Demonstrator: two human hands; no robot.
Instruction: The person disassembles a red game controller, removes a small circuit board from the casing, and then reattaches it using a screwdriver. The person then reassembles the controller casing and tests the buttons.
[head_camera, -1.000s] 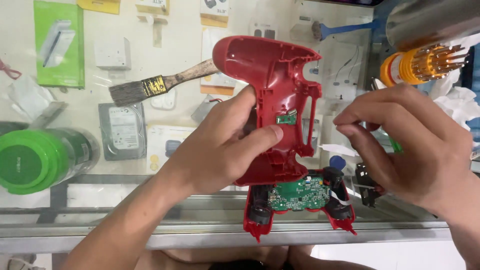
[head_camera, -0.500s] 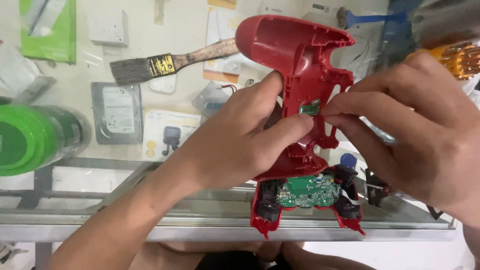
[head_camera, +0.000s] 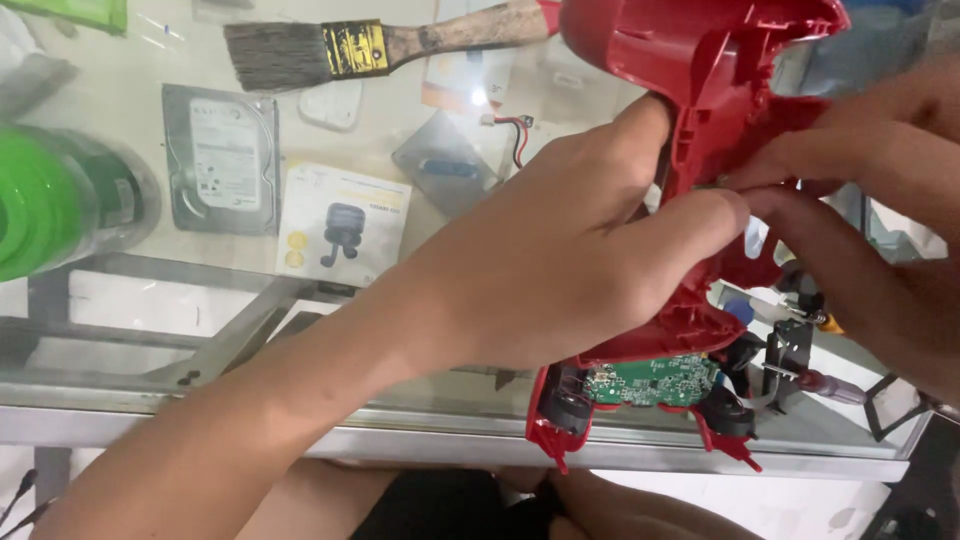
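My left hand (head_camera: 570, 260) grips a red plastic game controller shell (head_camera: 720, 90), held up over the glass counter with its hollow inside facing me. My right hand (head_camera: 860, 230) comes in from the right, its fingertips pinched together at a small part inside the shell, right next to my left thumb. What it pinches is hidden by the fingers. Below the hands lies the other red controller half (head_camera: 640, 400), with a green circuit board (head_camera: 650, 380) and black thumbsticks, on the counter's near edge.
A paintbrush (head_camera: 380, 45) lies at the back of the glass counter (head_camera: 200, 400). A hard drive (head_camera: 220, 160), a small printed card and a flat battery with wires (head_camera: 450, 165) are nearby. A green round container (head_camera: 50, 200) stands at the left. A screwdriver (head_camera: 830, 385) rests at the right.
The view has closed in on the hands. My right hand has moved left from beside the shell onto it, its fingertips now pinching inside next to my left thumb.
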